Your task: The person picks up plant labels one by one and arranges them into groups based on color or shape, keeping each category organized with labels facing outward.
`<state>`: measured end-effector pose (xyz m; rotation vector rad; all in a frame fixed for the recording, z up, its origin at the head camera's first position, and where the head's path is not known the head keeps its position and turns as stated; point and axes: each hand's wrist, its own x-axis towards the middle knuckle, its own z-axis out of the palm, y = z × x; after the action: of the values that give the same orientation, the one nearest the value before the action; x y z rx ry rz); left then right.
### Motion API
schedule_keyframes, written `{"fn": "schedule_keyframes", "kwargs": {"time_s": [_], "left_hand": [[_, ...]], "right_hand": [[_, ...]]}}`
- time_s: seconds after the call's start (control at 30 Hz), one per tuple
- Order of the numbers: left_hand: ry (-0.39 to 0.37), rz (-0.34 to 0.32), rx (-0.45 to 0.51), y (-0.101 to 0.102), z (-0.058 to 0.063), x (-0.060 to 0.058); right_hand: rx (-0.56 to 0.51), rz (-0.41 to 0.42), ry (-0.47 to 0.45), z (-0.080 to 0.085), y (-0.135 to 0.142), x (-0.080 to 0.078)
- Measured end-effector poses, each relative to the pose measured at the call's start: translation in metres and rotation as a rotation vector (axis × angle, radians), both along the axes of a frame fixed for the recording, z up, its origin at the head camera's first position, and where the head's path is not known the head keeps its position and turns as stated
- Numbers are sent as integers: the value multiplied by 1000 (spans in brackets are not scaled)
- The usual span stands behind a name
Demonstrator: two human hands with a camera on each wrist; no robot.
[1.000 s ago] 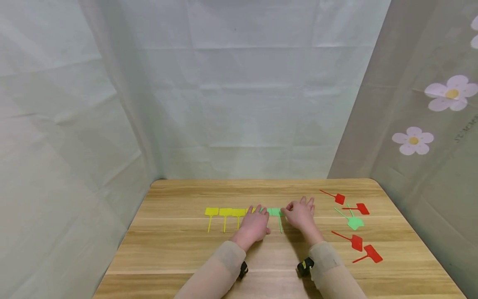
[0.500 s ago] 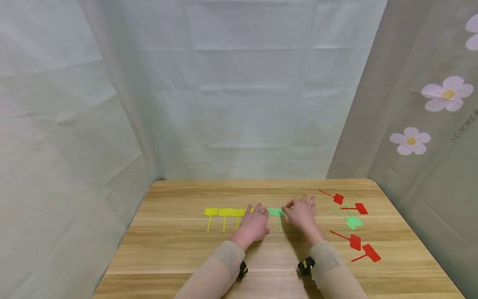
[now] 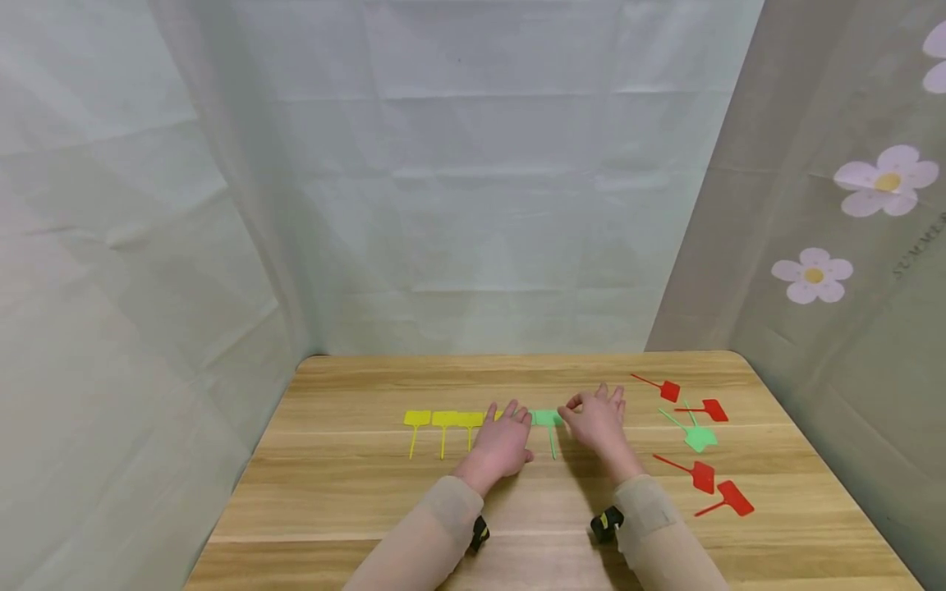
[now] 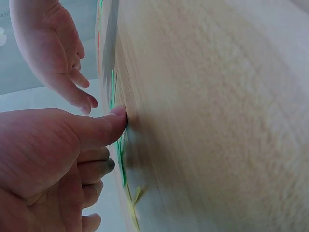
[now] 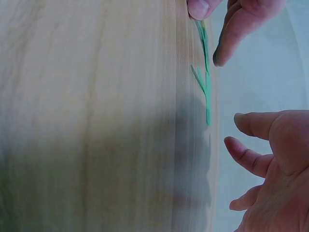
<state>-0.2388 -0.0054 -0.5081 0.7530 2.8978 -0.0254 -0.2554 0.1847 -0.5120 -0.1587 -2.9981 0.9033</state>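
Observation:
Flat square plant labels with thin stems lie in a row on the wooden table, yellow labels (image 3: pixel 445 419) at the left and green ones (image 3: pixel 549 418) at the right. My left hand (image 3: pixel 504 443) rests over the middle of the row with fingers spread, hiding some labels. Its thumb (image 4: pixel 116 123) touches down by the green stems in the left wrist view. Beside the row's right end is my right hand (image 3: pixel 597 422), thumb and index finger near the last green label (image 5: pixel 208 101). In the right wrist view those fingertips are slightly apart, with nothing between them.
Loose labels lie at the table's right side: red ones (image 3: pixel 704 477) and overlapping green ones (image 3: pixel 700 438). Pale cloth (image 3: pixel 473 205) hangs behind the table's far edge, and flower-printed cloth (image 3: pixel 835 345) hangs at the right.
The head view has shifted slightly. Both hands and the labels stay in nearly the same places.

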Motion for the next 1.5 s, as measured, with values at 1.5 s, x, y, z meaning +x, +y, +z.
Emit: {"fn": "schedule_keyframes", "kwargs": {"time_s": [1.5], "left_hand": [[24,-37,89,15,2,0]], "right_hand": [[79,-23,40,10,30,13]]}}
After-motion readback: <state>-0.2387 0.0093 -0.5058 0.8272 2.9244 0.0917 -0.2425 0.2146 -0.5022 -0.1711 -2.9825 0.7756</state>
